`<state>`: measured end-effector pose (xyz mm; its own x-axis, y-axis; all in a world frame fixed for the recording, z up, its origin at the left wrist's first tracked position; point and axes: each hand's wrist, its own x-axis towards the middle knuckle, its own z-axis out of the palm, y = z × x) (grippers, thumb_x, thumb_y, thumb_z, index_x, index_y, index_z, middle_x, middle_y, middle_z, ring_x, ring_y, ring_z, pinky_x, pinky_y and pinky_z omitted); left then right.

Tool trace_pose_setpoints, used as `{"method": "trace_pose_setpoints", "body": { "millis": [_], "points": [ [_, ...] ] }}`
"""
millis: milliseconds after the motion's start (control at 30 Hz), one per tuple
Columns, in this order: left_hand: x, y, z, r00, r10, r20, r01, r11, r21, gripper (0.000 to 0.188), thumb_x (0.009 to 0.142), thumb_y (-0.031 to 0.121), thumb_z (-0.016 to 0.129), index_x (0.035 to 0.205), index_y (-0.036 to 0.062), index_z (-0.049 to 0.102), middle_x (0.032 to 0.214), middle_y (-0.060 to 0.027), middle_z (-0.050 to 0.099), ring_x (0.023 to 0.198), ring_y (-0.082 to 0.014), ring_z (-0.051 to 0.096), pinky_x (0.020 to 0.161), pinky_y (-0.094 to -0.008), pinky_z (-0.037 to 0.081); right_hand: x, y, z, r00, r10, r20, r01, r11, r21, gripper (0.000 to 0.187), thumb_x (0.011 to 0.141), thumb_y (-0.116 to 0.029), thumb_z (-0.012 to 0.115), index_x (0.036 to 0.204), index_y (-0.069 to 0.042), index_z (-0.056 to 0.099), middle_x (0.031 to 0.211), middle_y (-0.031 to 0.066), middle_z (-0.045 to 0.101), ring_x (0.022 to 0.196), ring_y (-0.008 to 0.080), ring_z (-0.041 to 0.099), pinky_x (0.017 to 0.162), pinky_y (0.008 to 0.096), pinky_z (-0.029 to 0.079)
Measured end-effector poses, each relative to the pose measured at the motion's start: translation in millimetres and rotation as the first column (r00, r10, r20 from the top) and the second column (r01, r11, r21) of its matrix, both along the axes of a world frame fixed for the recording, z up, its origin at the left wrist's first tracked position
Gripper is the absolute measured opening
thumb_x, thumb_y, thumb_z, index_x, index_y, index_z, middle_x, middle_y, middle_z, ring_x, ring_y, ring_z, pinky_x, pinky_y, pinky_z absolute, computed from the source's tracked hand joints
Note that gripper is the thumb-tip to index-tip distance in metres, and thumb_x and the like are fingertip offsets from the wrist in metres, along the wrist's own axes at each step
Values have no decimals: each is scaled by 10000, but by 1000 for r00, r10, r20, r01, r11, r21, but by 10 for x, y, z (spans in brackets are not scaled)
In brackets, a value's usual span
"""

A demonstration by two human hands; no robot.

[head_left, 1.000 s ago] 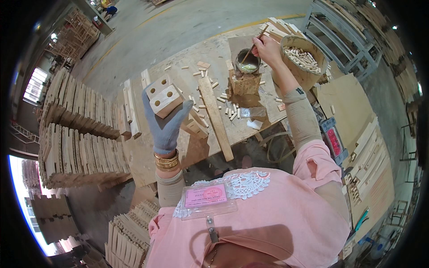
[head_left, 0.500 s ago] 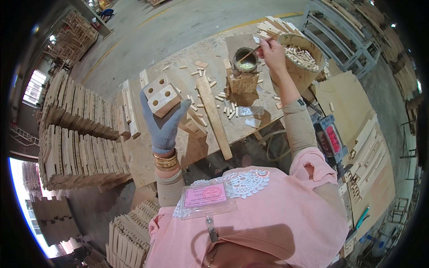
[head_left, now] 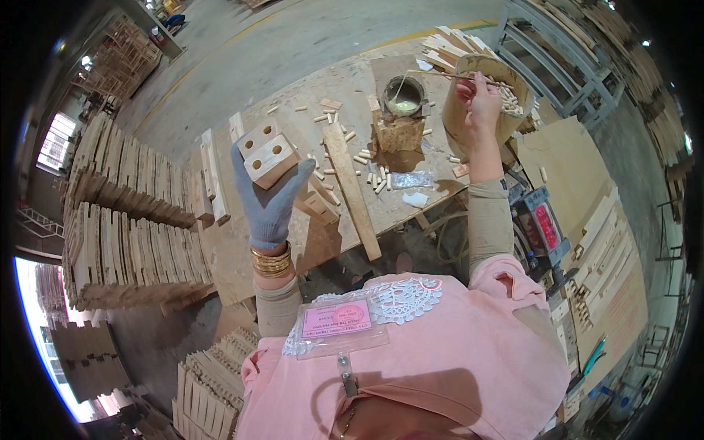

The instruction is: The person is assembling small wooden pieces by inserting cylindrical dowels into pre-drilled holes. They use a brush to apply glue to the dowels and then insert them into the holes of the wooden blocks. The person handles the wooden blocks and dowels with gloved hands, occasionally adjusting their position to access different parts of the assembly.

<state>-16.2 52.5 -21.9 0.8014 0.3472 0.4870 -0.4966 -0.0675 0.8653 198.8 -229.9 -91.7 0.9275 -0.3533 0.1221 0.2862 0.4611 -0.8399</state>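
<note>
Two pale wooden pieces (head_left: 273, 160), pressed side by side with two drilled holes in each end, are held in my grey-gloved left hand (head_left: 265, 207). My bare right hand (head_left: 480, 103) pinches a thin stick (head_left: 444, 74) above the rim of a large tan bucket (head_left: 463, 126) of dowels (head_left: 511, 104). From the stick's left tip a pale strand of what looks like glue hangs down into a dark round pot (head_left: 416, 88). The pot holds a whitish-green liquid and stands on a wooden block (head_left: 398, 137).
Loose dowels (head_left: 363, 158) lie scattered over the worktable (head_left: 293, 136), beside a long wooden strip (head_left: 350, 192). Stacks of wooden parts (head_left: 139, 249) rise at the left. More slotted pieces (head_left: 605, 257) lie on a board at the right, near a grey metal rack (head_left: 565, 66).
My right hand has moved right, lifting the stick's tip out of the pot and swinging it over toward the bucket. My left hand stays nearly still with the wooden pieces.
</note>
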Motion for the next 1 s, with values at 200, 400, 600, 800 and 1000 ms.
{"method": "trace_pose_setpoints", "body": {
  "millis": [200,400,600,800,1000],
  "points": [
    [14,29,-8,1000,-3,-25,3,1000,12,609,636,-37,742,1137,51,407,1009,-58,524,901,-132,547,753,-258,504,-87,-94,125,995,-1,97,-11,992,123,180,894,-187,513,884,-15,566,764,117,643,567,127,590,524,258,501],
    [13,14,-7,1000,0,-8,0,1000,-19,618,635,-27,746,1144,50,402,1032,-65,526,918,-140,548,768,-260,501,-156,26,65,993,-83,82,89,994,-66,140,861,-145,567,873,-6,571,752,107,638,566,117,582,517,243,496],
    [33,43,-13,1000,-19,6,19,1000,9,615,635,-26,749,1139,45,403,1031,-68,529,917,-141,551,777,-263,502,-156,213,-208,985,-24,170,109,852,-512,143,847,-101,558,862,29,616,711,87,642,576,113,607,522,221,485],
    [22,75,-37,1000,4,-14,-4,999,48,615,633,-18,754,1134,47,403,1032,-68,533,910,-140,560,763,-257,509,89,256,-84,987,-64,146,155,611,-776,207,821,-162,589,805,43,613,598,80,615,528,115,606,493,233,474],
    [42,38,-31,1000,-5,-12,5,999,39,624,632,-23,754,1142,50,401,1042,-71,530,927,-147,558,771,-262,511,343,440,-157,1000,6,-19,-16,827,-563,210,825,-149,584,776,54,602,598,89,613,487,119,595,439,239,477]
  ]
}}
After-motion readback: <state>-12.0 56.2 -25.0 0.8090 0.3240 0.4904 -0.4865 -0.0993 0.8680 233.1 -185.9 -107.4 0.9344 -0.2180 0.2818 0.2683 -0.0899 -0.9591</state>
